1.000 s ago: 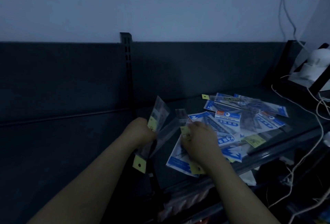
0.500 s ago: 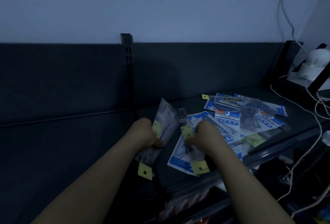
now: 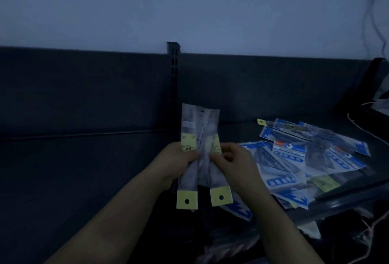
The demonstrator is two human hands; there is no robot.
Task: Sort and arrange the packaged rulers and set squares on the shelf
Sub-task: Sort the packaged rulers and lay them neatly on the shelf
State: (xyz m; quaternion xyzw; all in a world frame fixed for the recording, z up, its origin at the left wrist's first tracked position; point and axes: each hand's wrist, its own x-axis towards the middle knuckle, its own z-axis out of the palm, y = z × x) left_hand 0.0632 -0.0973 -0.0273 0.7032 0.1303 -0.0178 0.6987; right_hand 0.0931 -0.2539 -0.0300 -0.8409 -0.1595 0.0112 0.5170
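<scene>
We're working at the dark shelf (image 3: 235, 131), slotted post (image 3: 173, 68) standing at the back. The loose pile (image 3: 292, 158) of blue-and-white packets is lying on the shelf to the right, overlapping at all angles, nothing squared up. We're guessing those are the set squares; the light is too dim to confirm. A far yellow tab (image 3: 261, 122) is sticking out at the pile's back edge, on a long packet.

We're holding the ruler packets (image 3: 200, 135) upright in front of the post, off the shelf, left of the pile. At least two long clear sleeves, overlapping in the middle; a third may be sitting between them, can't tell. The left hand (image 3: 179, 162) is gripping the left sleeve, thumb across its yellow label. The right hand (image 3: 233, 164) is pinching the right sleeve at mid-length, fingers curled. The hang tabs (image 3: 187, 200) are pointing down, side by side, nearly level.

Step in hand, as we're reading it: pulling rulers out of the mix and squaring them into one stack. Sort is looking early, most stock lying in the pile.

Next move is calling for sliding the sleeves together until edges and tabs are lining up, then laying the stack on bare shelf away from the pile. Sleeves are looking slick, so we're expecting fanning under a loose grip.
</scene>
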